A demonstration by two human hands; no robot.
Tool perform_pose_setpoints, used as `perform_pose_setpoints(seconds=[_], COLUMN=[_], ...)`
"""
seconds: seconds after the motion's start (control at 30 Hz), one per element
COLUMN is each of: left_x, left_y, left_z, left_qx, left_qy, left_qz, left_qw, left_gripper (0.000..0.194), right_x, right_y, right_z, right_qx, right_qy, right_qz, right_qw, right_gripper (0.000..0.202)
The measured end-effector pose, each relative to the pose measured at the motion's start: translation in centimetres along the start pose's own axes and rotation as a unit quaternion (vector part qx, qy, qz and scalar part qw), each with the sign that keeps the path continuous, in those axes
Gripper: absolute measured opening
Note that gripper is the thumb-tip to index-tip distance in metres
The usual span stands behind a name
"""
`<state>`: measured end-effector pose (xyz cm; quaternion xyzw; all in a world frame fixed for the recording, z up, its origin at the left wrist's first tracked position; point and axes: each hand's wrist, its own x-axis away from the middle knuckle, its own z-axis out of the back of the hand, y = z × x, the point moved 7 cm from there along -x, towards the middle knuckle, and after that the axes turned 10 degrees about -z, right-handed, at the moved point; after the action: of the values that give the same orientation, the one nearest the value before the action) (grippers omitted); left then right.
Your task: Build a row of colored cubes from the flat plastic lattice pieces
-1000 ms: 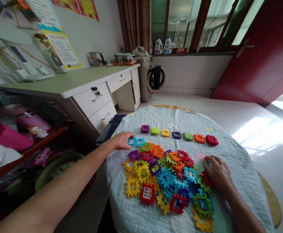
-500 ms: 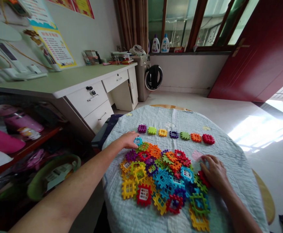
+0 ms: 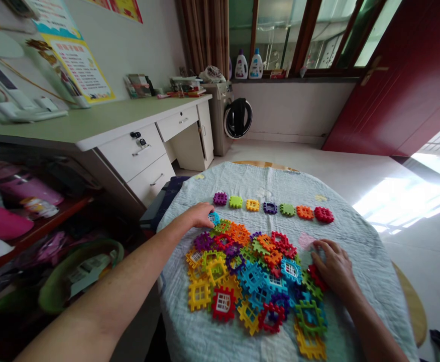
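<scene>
My left hand [image 3: 201, 215] is closed on a light-blue toothed building block [image 3: 213, 218] with a white window insert, at the back left of the pile. Beyond it runs a row of several blocks: purple [image 3: 220, 199], lime, yellow [image 3: 252, 205], dark blue, green, orange and red [image 3: 324, 215]. A jumbled heap of toothed blocks [image 3: 252, 276] in many colours lies in front of the row. To the right of the heap my right hand [image 3: 333, 266] rests on the cloth, fingers loosely spread, beside a partly covered red block [image 3: 317, 277].
A pale blue cloth [image 3: 355, 301] covers the round table. Left stand a green-topped desk [image 3: 122, 118] and a shelf [image 3: 65, 208] with bottles and a basket [image 3: 80, 274]. A washing machine [image 3: 220, 118] with its door open and a red door [image 3: 401, 85] are farther back.
The view has shifted slightly. My left hand still grips the light-blue block, which has tilted a little; my right hand has stayed in place.
</scene>
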<state>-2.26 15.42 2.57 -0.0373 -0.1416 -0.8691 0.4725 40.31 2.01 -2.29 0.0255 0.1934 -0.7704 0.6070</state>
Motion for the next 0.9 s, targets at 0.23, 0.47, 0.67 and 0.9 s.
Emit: perform_pose_setpoints(seconds=[0.23,0.47,0.67,0.9], left_x=[-0.1,-0.1,-0.2,-0.4], left_y=[0.8,1.2,0.7,-3.6], left_z=[0.3,0.2,0.0,2.5], left_qx=[-0.006,-0.023,-0.032,-0.074], left_qy=[-0.014,-0.021,-0.015,0.027], left_qz=[0.0,-0.007,0.006,0.033], left_qw=[1.0,1.0,0.999,0.996], left_gripper=[0.043,0.048,0.046,0.046], right_x=[0.0,0.0,0.1,0.2], right_y=[0.0,-0.1,-0.1,0.0], right_z=[0.1,0.2,0.0,0.0], right_qx=[-0.002,-0.01,-0.007,0.0], right_qy=[0.0,0.005,0.0,0.004], right_qz=[0.003,0.007,0.009,0.01], right_qw=[1.0,1.0,1.0,1.0], right_gripper=[0.037,0.036,0.036,0.037])
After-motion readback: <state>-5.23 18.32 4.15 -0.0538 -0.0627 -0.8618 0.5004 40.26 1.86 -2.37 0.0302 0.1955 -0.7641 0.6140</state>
